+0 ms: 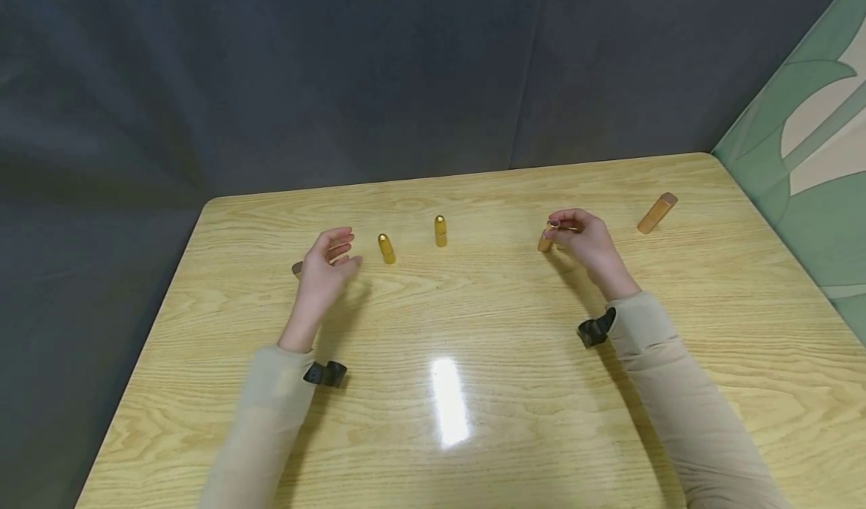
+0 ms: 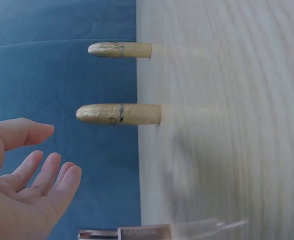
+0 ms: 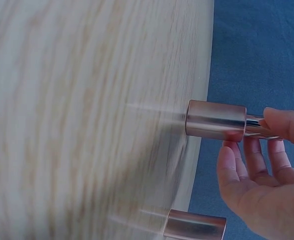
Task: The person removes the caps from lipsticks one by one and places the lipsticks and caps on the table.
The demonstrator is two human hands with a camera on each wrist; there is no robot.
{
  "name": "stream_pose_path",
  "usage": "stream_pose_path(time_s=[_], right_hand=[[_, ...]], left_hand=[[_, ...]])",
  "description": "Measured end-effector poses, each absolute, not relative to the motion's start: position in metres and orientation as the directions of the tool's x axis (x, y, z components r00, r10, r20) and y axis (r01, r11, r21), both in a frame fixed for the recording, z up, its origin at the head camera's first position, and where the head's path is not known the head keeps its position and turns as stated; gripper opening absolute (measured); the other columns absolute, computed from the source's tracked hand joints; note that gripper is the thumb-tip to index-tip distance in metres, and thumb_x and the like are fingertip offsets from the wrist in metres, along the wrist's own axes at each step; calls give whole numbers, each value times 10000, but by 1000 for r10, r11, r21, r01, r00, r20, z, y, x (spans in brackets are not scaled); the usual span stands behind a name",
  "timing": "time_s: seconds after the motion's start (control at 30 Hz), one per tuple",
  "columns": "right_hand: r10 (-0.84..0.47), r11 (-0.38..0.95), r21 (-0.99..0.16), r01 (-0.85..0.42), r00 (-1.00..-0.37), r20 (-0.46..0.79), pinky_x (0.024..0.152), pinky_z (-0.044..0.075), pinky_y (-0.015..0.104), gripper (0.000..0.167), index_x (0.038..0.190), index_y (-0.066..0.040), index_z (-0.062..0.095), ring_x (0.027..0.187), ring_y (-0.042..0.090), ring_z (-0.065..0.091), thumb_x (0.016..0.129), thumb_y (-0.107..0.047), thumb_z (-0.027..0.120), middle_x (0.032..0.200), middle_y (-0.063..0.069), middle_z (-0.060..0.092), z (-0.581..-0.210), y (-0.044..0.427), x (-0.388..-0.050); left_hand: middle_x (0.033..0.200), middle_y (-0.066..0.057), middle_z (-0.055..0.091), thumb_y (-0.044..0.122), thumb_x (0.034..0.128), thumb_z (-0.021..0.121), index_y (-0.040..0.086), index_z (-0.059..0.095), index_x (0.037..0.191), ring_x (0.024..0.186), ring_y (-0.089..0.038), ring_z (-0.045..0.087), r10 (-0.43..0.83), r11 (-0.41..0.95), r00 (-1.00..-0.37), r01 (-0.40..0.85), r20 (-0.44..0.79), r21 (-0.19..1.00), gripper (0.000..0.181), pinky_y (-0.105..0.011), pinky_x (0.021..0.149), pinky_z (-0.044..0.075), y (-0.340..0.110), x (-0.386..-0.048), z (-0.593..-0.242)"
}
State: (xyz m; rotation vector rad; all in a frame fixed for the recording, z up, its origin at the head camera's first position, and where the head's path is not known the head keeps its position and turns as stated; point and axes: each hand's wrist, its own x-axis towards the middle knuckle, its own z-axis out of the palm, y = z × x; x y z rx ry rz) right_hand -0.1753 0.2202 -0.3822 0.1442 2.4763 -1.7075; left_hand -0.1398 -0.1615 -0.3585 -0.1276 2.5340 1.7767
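My right hand (image 1: 590, 244) pinches the narrow shiny upper part of a copper-coloured lipstick tube (image 3: 216, 120) between thumb and fingers. The tube's wide lower part stands upright at the table surface. My left hand (image 1: 323, 267) hovers with loosely bent fingers and a gap between thumb and fingertips, holding nothing. Just right of it in the head view are two upright gold, bullet-shaped lipstick tubes, the nearer one (image 1: 386, 248) and the farther one (image 1: 441, 231). Mostly hidden behind the left hand is a brownish lipstick tube (image 2: 146, 233), cut off in the left wrist view.
Another copper-coloured tube (image 1: 657, 213) stands to the right of my right hand. The wooden table (image 1: 514, 411) reaches back to a dark blue cloth (image 1: 379, 73). A green leaf-patterned cloth (image 1: 822, 216) borders the right side. Black wrist cameras (image 1: 597, 328) sit at both sleeves.
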Motion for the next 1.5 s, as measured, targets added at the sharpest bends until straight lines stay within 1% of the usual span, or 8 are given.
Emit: stream_pose_path(time_s=[0.37,0.63,0.87,1.0,1.2,1.3,1.4,1.5], right_hand=[[3,361,-920,152,-987,-161,800,499,142,374,1292,74,451,845,-42,537,960,-78,531,998,-74,516,-381,220,-175],[4,342,-930,135,-990,-142,797,495,115,373,1272,82,461,848,-56,533,943,-62,564,984,-94,515,-381,220,-175],[3,300,-948,108,-994,-112,837,526,148,277,1195,14,499,844,-31,559,933,-36,574,972,-95,529,-381,222,-175],[6,332,-938,101,-995,-104,809,503,102,322,1224,11,496,881,-45,544,932,-82,595,990,-107,540,-378,224,-175],[-1,364,-928,78,-996,-84,783,478,66,399,1279,46,464,901,-88,535,942,-128,587,1058,-67,540,-371,225,-174],[-3,359,-931,72,-997,-78,782,463,44,419,1298,61,452,919,-89,523,946,-130,579,1054,-106,526,-366,224,-173],[3,365,-928,71,-997,-75,795,444,34,431,1309,53,451,1000,-14,507,948,-144,582,1067,-129,515,-361,223,-172],[6,371,-926,68,-997,-71,804,435,39,439,1315,42,455,1106,109,496,947,-159,586,1125,-79,525,-357,221,-171]], left_hand=[[1420,-198,448,-20,900,580,9,412,1397,1308,-359,440,-16,357,-995,-95,-96,929,525,-430,1107,400,-146,-152,-372],[1430,-191,444,9,911,579,30,411,1408,1315,-350,432,14,363,-991,-117,-130,924,525,-440,1085,418,-143,-160,-380],[1410,-184,461,52,915,598,46,426,1408,1309,-362,444,29,389,-991,-110,-132,915,523,-453,1051,453,-141,-165,-384],[1411,-194,459,69,922,599,41,423,1414,1310,-373,444,43,395,-990,-105,-132,913,523,-463,1051,452,-141,-167,-384],[1423,-175,459,95,935,589,43,434,1406,1310,-364,446,58,401,-990,-96,-129,911,499,-475,1057,441,-140,-168,-386],[1408,-171,478,104,940,588,36,468,1378,1293,-357,466,51,408,-991,-90,-121,908,460,-465,1055,442,-139,-169,-386],[1375,-178,503,109,941,591,27,500,1344,1272,-348,487,41,412,-992,-90,-117,907,421,-444,1052,448,-138,-171,-387],[1338,-196,523,103,936,596,14,516,1320,1254,-344,504,29,410,-993,-93,-115,907,402,-429,1052,448,-137,-172,-388]])
